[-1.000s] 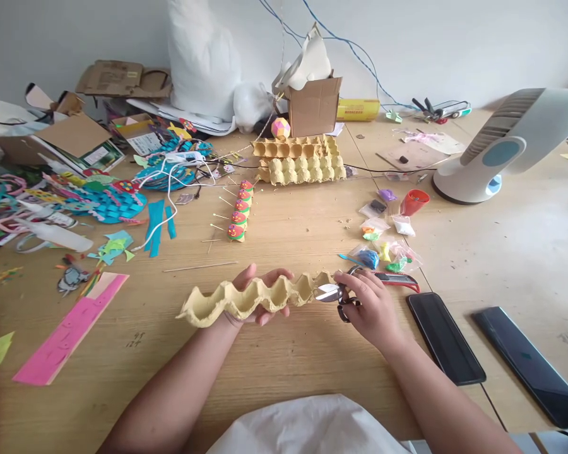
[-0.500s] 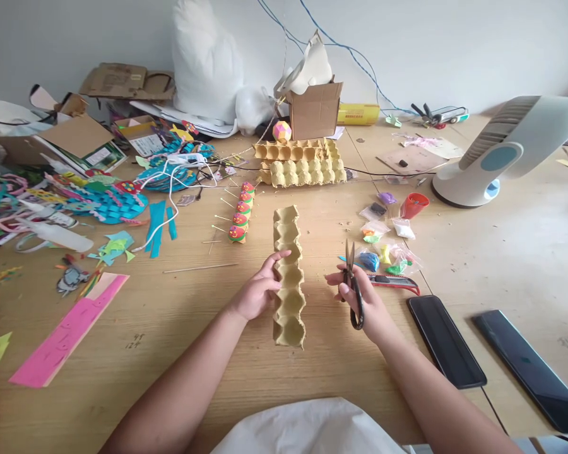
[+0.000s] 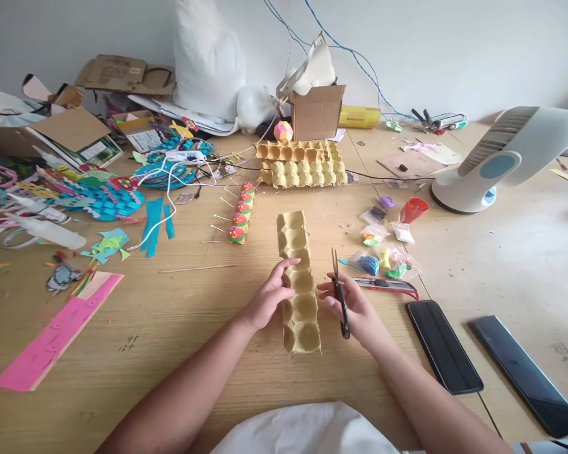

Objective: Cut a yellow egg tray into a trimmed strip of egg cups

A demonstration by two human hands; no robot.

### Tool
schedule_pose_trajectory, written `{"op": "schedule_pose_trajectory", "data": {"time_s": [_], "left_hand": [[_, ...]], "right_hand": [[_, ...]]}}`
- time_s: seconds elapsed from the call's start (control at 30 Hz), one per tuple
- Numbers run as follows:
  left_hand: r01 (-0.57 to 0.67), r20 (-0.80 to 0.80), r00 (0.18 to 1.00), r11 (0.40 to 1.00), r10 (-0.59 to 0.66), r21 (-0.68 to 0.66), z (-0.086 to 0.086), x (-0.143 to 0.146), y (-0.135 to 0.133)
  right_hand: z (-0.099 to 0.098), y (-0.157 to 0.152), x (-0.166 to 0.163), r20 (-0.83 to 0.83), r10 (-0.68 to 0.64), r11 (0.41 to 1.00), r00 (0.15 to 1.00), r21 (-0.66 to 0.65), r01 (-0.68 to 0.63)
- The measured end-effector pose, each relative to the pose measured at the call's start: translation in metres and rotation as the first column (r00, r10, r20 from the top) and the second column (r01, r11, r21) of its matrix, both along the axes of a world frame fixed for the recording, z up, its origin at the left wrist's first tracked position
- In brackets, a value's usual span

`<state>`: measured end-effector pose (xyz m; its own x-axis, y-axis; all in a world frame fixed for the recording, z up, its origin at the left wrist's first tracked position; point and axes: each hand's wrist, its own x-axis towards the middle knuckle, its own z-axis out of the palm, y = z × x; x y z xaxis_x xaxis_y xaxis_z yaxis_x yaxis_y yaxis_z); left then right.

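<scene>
Gripping the near-left part of the strip (image 3: 304,309), the left hand (image 3: 264,304) has its thumb and a finger over the cups; its other fingers are hidden. Strip is yellow egg carton, cups facing up, running lengthwise away from the person, in front of the body and between the hands; cannot tell whether it rests on the table (image 3: 246,391) or is held just above it. Right hand (image 3: 360,312), just beside the strip, is curled around the handles of the scissors (image 3: 341,299), blades pointing up and away, close together, apart from the carton. Beyond the right hand: red cutter (image 3: 388,287), then bags of clay (image 3: 369,263) and red cup (image 3: 413,210). Phone (image 3: 445,347) lies near the right forearm. Farther off, left of the strip: decorated caterpillar (image 3: 241,214); behind, stacked cartons (image 3: 307,173).
</scene>
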<state>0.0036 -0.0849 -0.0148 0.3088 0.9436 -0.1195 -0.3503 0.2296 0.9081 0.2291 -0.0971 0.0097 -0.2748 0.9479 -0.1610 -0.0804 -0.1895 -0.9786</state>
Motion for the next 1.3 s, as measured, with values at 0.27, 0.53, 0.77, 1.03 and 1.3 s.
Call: {"op": "schedule_pose_trajectory", "data": {"time_s": [0.27,0.53,0.77,1.03,1.3], "left_hand": [[-0.13,0.007,0.991,0.991,0.13,0.011,-0.001,0.004,0.005],[-0.075,-0.175,0.981,0.995,0.087,0.071,-0.001,-0.001,0.003],[-0.112,-0.129,0.985,0.992,0.119,0.06,-0.007,-0.003,0.008],[-0.12,-0.136,0.983,0.992,0.123,0.034,-0.005,-0.003,0.008],[-0.151,-0.081,0.985,0.987,0.155,0.056,-0.006,-0.003,0.009]], "right_hand": [[0.049,0.093,0.011,0.001,0.017,0.968,1.0,-0.252,-0.016],[0.06,0.264,-0.039,0.374,0.071,0.913,0.925,-0.397,0.091],[0.057,0.332,-0.066,0.498,-0.036,0.963,0.866,-0.216,0.164],[0.05,0.336,-0.074,0.431,-0.11,0.961,0.896,-0.183,0.206],[0.045,0.194,-0.048,0.045,-0.059,0.952,0.997,-0.3,0.07]]}}
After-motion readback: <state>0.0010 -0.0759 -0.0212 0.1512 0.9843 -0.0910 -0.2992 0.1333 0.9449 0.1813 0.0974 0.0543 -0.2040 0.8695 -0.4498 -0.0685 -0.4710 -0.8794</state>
